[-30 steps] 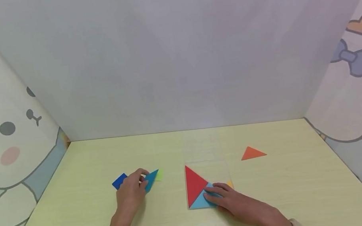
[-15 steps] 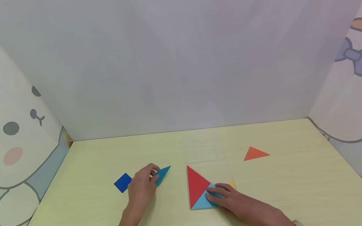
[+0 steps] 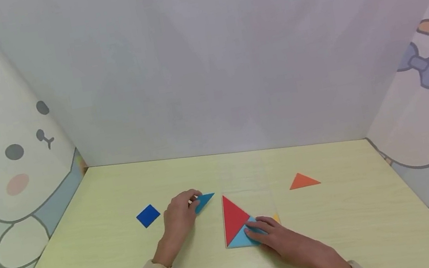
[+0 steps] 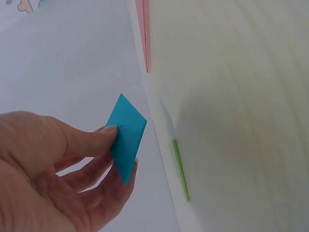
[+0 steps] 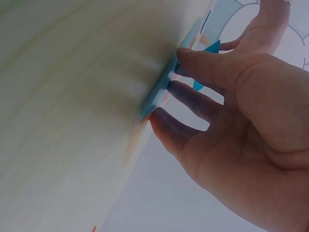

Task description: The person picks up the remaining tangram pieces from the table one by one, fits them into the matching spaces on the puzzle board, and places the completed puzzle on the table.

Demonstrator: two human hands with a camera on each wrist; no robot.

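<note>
My left hand (image 3: 180, 214) pinches a flat teal tangram piece (image 4: 127, 140) between thumb and fingers, tilted and raised off the table. In the head view this teal piece (image 3: 204, 201) points right, towards a see-through square tray (image 3: 259, 200). A red triangle (image 3: 235, 219) fills the tray's left side, and a light blue triangle (image 3: 239, 239) lies along the near side. On that light blue triangle rest the fingertips of my right hand (image 3: 282, 240), which partly covers it. A bit of yellow piece (image 3: 276, 219) shows beyond the right fingers.
A dark blue square (image 3: 148, 216) lies left of the left hand. To the right of the tray is an orange triangle (image 3: 303, 180). A green piece (image 4: 180, 170) lies on the table below the left hand, hidden in the head view. A pale wall (image 3: 201, 59) rises behind.
My left hand has carried the teal piece rightwards towards the tray, off the spot by the green piece. The dark blue square is now fully uncovered. My right hand stays on the light blue triangle.
</note>
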